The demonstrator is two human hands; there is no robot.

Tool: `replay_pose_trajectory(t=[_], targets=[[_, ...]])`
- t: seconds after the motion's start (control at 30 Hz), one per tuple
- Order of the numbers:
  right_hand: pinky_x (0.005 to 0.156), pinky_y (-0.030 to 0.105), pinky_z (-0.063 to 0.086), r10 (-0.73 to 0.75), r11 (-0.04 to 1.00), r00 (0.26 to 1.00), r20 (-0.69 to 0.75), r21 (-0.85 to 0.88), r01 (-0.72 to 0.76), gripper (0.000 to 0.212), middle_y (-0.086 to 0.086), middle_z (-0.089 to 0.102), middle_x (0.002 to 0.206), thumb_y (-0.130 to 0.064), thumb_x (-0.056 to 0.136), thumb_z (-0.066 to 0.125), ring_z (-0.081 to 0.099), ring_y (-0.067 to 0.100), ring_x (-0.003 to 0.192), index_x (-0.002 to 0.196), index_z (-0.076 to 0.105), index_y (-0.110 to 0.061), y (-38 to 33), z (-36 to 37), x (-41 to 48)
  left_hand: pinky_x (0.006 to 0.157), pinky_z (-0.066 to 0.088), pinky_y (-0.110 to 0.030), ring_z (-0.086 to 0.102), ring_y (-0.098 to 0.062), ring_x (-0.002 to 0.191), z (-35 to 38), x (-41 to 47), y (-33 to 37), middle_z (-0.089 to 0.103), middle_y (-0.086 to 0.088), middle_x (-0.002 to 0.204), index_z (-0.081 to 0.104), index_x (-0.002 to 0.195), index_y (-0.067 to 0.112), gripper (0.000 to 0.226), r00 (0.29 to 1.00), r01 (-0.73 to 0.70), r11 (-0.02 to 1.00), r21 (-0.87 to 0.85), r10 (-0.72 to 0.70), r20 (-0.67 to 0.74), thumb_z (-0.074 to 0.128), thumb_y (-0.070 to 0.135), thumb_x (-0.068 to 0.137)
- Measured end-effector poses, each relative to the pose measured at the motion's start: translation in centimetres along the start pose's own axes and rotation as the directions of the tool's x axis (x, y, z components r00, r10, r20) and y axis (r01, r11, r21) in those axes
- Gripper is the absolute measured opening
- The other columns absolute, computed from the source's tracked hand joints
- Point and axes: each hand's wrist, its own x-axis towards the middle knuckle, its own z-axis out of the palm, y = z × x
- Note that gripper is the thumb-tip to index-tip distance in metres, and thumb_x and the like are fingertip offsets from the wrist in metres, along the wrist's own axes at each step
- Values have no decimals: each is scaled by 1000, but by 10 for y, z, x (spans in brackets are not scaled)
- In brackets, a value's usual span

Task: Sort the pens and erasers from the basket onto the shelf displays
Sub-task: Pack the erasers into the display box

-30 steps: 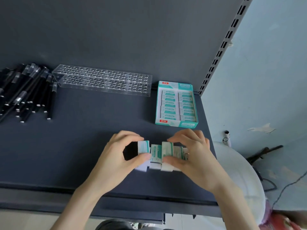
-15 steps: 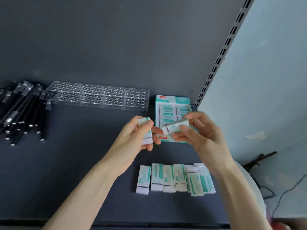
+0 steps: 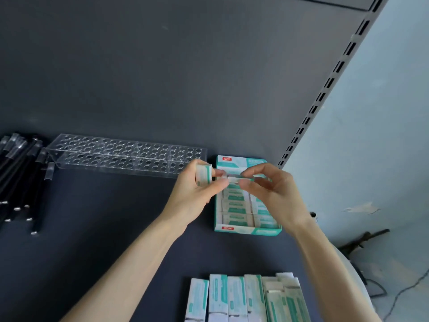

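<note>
— What do the fingers hold?
— The left hand (image 3: 192,196) has its fingers (image 3: 219,184) curled round one eraser (image 3: 204,174), stood on end. The right hand (image 3: 276,196) pinches a second eraser (image 3: 234,179) between its fingers (image 3: 249,183), lying level. Both hover just above the far end of the box (image 3: 246,231).
— So the box is the target?
— I judge so. It looks nearly full, two columns packed tight, so each piece should go in edge first, lined up with its column, then be pressed flat.
— One at a time?
— Better that way. Seat the right one while the left waits, so the fingers do not crowd each other over a narrow gap.
— And further out?
— A row (image 3: 243,296) of loose erasers lies on the shelf (image 3: 116,240), near the person. To the left stands the clear rack (image 3: 125,154) with its grid of holes, and the pens (image 3: 18,182) lie heaped just beside it
</note>
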Motion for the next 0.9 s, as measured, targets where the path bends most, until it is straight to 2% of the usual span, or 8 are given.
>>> replay_pose_trajectory(t=[0.07, 0.13, 0.27, 0.33, 0.47, 0.73, 0.83, 0.9], targets=[[80, 21, 49, -67, 959, 997, -41, -277, 54, 15, -3, 67, 91, -10, 80, 71, 62, 13, 83, 80, 65, -24, 8, -1, 15, 56, 45, -17, 50, 1, 53, 2, 5, -6, 65, 5, 82, 52, 96, 10, 12, 999, 37, 999, 9, -37, -32, 62, 14, 90], [83, 16, 43, -118, 893, 992, -34, -440, 91, 16, -18, 62, 94, -13, 80, 72, 57, 11, 90, 81, 67, -28, 13, 0, 26, 58, 47, -15, 56, 1, 60, 3, 8, -13, 61, 2, 82, 54, 100, 9, 7, 992, 95, 992, -82, -102, -77, 53, 14, 94], [80, 4, 36, -177, 826, 984, -1, -544, 148, 10, -18, 59, 96, -12, 78, 74, 54, 5, 88, 87, 73, -17, 23, 2, 38, 66, 55, -25, 65, -13, 80, 4, 9, -22, 63, 2, 83, 58, 97, 7, 14, 987, 68, 981, -184, -93, -134, 44, 9, 98], [83, 6, 36, -224, 805, 975, -1, -564, 184, 10, -16, 59, 97, -10, 78, 73, 56, 8, 89, 87, 75, -15, 28, 4, 41, 65, 55, -23, 67, -15, 83, 3, 8, -24, 67, 8, 77, 61, 92, 5, 14, 991, 11, 991, -135, -28, -127, 48, 10, 97], [79, 0, 30, -317, 741, 948, 20, -619, 261, 10, -9, 64, 97, -9, 79, 72, 49, 15, 93, 85, 76, -15, 37, 7, 46, 62, 54, -22, 69, -18, 80, 4, 8, -28, 72, 0, 89, 63, 101, 8, 11, 991, -32, 991, -130, 14, -130, 57, 7, 92], [81, 34, 45, -324, 680, 945, 47, -682, 267, 12, -4, 57, 111, -16, 85, 66, 40, 16, 100, 91, 76, -20, 41, 8, 45, 63, 51, -18, 70, -15, 78, 1, 7, -29, 72, 0, 91, 65, 105, 12, 23, 990, -44, 985, -167, 20, -142, 57, -3, 89], [86, 40, 41, -331, 660, 941, 74, -694, 288, 15, -2, 56, 114, -17, 87, 65, 40, 22, 102, 96, 75, -23, 41, 5, 43, 62, 52, -18, 70, -13, 77, 2, 6, -28, 72, -3, 92, 64, 107, 8, 23, 988, -64, 984, -164, 39, -148, 59, -4, 88], [89, 35, 31, -303, 643, 946, 118, -707, 294, 20, -4, 53, 117, -19, 90, 61, 37, 21, 105, 103, 73, -27, 39, 2, 41, 63, 52, -18, 70, -12, 77, 2, 6, -28, 72, -7, 93, 63, 106, 4, 21, 986, -69, 983, -167, 41, -164, 61, -3, 87]])
